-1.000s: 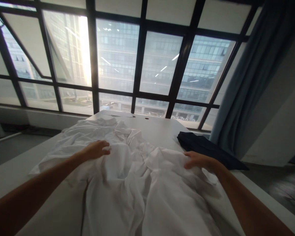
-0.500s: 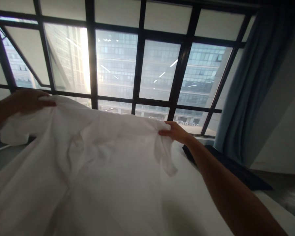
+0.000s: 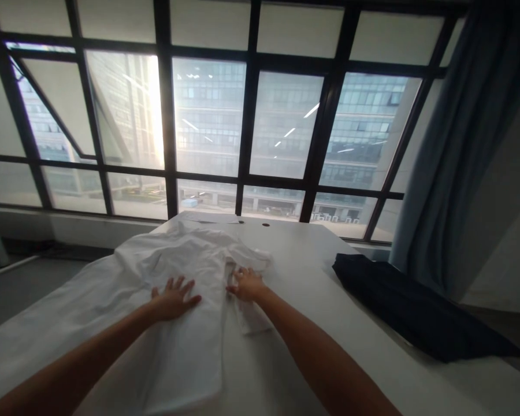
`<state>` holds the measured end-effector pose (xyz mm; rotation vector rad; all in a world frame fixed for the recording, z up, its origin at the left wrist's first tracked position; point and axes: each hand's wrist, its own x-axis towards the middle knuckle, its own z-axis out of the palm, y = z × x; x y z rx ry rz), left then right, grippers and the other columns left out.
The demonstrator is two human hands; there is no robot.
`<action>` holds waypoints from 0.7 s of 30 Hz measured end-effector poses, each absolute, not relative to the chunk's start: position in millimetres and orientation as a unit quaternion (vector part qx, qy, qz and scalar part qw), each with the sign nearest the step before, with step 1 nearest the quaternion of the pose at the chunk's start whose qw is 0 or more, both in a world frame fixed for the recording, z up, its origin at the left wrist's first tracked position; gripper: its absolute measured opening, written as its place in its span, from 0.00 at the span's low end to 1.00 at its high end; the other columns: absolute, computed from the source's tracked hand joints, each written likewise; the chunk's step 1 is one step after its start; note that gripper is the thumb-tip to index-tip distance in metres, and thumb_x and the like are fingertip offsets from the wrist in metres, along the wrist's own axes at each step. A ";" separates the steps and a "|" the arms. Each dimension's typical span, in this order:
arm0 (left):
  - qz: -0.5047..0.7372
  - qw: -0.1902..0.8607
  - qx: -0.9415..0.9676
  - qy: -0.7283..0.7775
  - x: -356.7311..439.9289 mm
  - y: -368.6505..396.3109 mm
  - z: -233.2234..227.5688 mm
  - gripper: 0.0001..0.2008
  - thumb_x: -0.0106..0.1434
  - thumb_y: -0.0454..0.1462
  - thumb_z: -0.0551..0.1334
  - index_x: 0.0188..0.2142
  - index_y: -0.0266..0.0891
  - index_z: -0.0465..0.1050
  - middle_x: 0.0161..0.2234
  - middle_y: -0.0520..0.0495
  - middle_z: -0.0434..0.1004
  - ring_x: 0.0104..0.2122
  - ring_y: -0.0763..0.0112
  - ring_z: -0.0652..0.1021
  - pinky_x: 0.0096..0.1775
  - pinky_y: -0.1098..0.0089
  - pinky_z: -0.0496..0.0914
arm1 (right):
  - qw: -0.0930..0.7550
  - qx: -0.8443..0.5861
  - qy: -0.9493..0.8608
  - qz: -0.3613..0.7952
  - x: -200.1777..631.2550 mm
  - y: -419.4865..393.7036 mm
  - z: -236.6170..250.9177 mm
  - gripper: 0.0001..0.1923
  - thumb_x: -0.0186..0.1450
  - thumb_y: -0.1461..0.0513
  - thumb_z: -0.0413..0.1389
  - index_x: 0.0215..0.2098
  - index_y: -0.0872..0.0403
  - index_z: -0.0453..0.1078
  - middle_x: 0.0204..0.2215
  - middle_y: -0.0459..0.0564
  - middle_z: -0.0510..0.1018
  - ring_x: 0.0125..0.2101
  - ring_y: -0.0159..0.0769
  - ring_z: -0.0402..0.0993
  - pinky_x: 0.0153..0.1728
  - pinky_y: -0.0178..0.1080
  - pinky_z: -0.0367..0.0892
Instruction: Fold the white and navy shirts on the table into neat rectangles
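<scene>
A white shirt (image 3: 195, 341) lies spread over the white table, wrinkled toward its far end and hanging past the table's left side. My left hand (image 3: 173, 299) rests flat on the middle of the shirt, fingers spread, gripping nothing. At the shirt's right edge, my right hand (image 3: 246, 284) has its fingers bent around the cloth of a short sleeve, which lies partly under the palm. The fingertips are partly lost in the folds.
A dark navy folded cloth (image 3: 416, 306) lies along the right side of the white table (image 3: 303, 271). Beyond the table stands a large black-framed window (image 3: 247, 121), one pane tilted. A blue-grey curtain (image 3: 446, 162) hangs at right.
The shirt was held up by its top edge in both hands; now it lies on the table. My left hand has let go and moved right and down; my right hand has moved down and left.
</scene>
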<state>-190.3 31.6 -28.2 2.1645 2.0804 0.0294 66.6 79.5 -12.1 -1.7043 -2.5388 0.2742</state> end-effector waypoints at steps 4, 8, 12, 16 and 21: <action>0.012 0.026 0.740 0.673 -195.3 20.8 -42.0 0.35 0.66 0.57 0.44 0.69 0.47 0.50 0.70 0.42 0.40 0.68 0.44 0.45 0.59 0.35 0.44 | 0.079 -0.493 -0.860 0.103 115.8 52.2 -33.5 0.31 0.69 0.47 0.49 0.65 0.52 0.58 0.66 0.60 0.54 0.64 0.55 0.49 0.60 0.58 0.52; 0.010 0.015 0.773 0.634 -213.3 29.7 -43.9 0.32 0.67 0.53 0.46 0.68 0.48 0.50 0.70 0.44 0.42 0.68 0.48 0.47 0.61 0.40 0.45 | 0.176 -0.512 -0.837 0.080 193.5 40.5 -19.7 0.25 0.70 0.51 0.50 0.61 0.54 0.65 0.61 0.57 0.64 0.59 0.44 0.62 0.59 0.42 0.57; 0.008 0.007 0.776 0.631 -216.7 22.2 -52.5 0.33 0.66 0.52 0.47 0.68 0.48 0.49 0.69 0.44 0.42 0.68 0.45 0.46 0.61 0.37 0.45 | 0.191 -0.759 -0.620 -0.063 292.1 24.0 0.8 0.22 0.69 0.55 0.51 0.57 0.59 0.67 0.55 0.65 0.68 0.56 0.52 0.64 0.56 0.49 0.57; -0.001 0.022 0.784 0.621 -222.4 2.3 -54.1 0.33 0.66 0.54 0.46 0.68 0.51 0.47 0.70 0.47 0.40 0.68 0.46 0.45 0.61 0.38 0.45 | 0.146 -0.870 -0.463 -0.088 375.4 -6.9 16.1 0.22 0.67 0.56 0.54 0.54 0.63 0.69 0.54 0.71 0.68 0.55 0.61 0.63 0.53 0.59 0.56; 0.012 0.031 0.773 0.634 -222.1 -3.5 -41.6 0.35 0.63 0.56 0.48 0.67 0.48 0.55 0.69 0.45 0.47 0.67 0.45 0.50 0.61 0.40 0.50 | 0.210 -0.749 -0.628 0.027 410.2 -27.0 58.3 0.25 0.66 0.47 0.55 0.51 0.57 0.73 0.52 0.67 0.71 0.53 0.57 0.67 0.51 0.56 0.60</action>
